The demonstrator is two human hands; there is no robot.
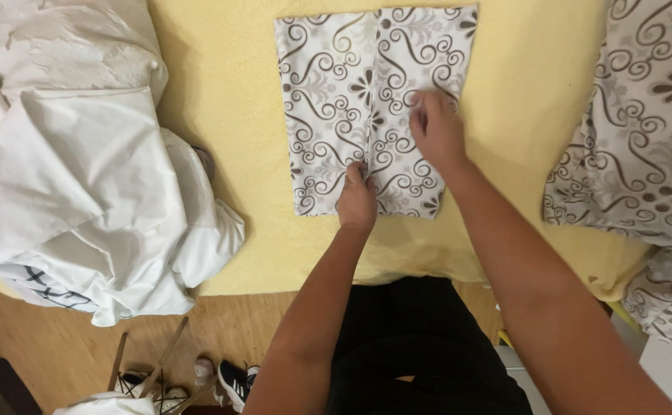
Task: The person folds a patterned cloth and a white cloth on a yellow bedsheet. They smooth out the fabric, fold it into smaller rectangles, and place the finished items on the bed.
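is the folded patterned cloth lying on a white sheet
No, the folded patterned cloth lies on a yellow cover, and the white bedding is piled apart at the left.

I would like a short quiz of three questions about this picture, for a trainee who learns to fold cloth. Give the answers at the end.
1. True or false: the patterned cloth lies flat on the yellow surface.
2. Which hand presses near the cloth's lower edge at the centre fold: A) left hand, B) right hand, C) neither?
3. Fill in: the pile on the left side of the picture is made of ____ sheets.

Key
1. True; it is spread with a fold line down the middle.
2. A; the right hand rests higher, on the right half.
3. White.
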